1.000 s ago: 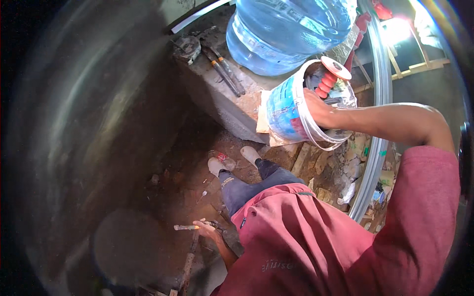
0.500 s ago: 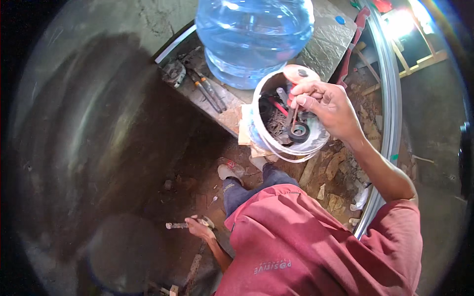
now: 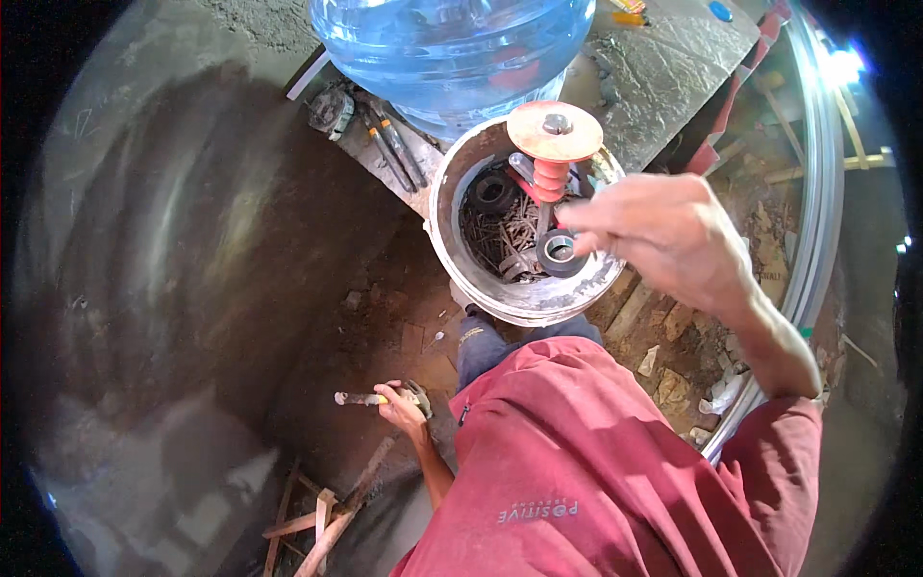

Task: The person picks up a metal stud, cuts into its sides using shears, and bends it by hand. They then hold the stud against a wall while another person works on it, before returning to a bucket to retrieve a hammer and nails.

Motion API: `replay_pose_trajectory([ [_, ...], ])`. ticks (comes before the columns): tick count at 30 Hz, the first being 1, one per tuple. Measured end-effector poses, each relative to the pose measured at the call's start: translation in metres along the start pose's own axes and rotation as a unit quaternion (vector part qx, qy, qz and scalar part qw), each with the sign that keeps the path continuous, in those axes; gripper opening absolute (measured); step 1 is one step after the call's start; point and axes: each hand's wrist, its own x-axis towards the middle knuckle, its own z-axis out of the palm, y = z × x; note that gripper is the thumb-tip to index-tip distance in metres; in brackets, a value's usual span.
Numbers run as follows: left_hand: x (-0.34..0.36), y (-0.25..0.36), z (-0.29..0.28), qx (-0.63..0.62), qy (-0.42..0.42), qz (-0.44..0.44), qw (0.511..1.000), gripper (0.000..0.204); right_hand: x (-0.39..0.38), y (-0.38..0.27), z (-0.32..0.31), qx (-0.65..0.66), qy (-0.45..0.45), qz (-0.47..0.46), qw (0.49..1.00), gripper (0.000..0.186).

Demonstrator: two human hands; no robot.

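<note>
My right hand [image 3: 673, 236] is over the right side of a white bucket [image 3: 444, 252]. Motion smears its fingers, so what they hold, if anything, does not show. Close to the fingertips is a roll of black tape [image 3: 544, 252]. Beside them a chisel [image 3: 550, 175] with a red grip and a round orange hand guard stands upright. Many nails [image 3: 514, 231] and another black roll [image 3: 491, 192] lie inside the bucket. Low on the left, my left hand [image 3: 402, 411] is closed round a short, pale, stick-like handle [image 3: 358, 398]; its other end is partly hidden.
Behind the bucket, a large blue water bottle [image 3: 452, 58] stands on a slab [image 3: 673, 72]. Pliers [image 3: 392, 152] with dark and orange handles lie at the slab's left edge. Long metal profiles [image 3: 815, 192] run down the right. Wood scraps [image 3: 327, 524] are on the floor at lower left.
My right hand has moved right and down, away from the chisel's grip. The bucket appears lower and more from above as the view shifted. My left hand still holds the handle.
</note>
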Motion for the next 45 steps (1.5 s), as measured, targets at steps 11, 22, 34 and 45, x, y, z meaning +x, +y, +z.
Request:
replay_pose_trajectory([
  [11,-0.015,-0.043,-0.020,-0.015,-0.016,-0.073,0.997,0.052,0.076,-0.014,0.041,-0.215,-0.384,-0.138,0.887,0.028],
  [22,-0.006,-0.102,-0.030,-0.003,-0.024,-0.126,0.992,0.066,0.083,0.032,0.104,-0.254,-0.464,-0.149,0.835,0.012],
  [34,0.013,-0.072,-0.030,0.054,-0.013,-0.112,0.992,0.065,0.069,0.000,0.043,-0.216,-0.318,-0.070,0.921,0.005],
  [45,0.018,-0.065,-0.018,0.032,-0.038,-0.088,0.995,0.058,0.035,-0.014,-0.004,0.151,-0.103,0.163,0.970,0.005],
])
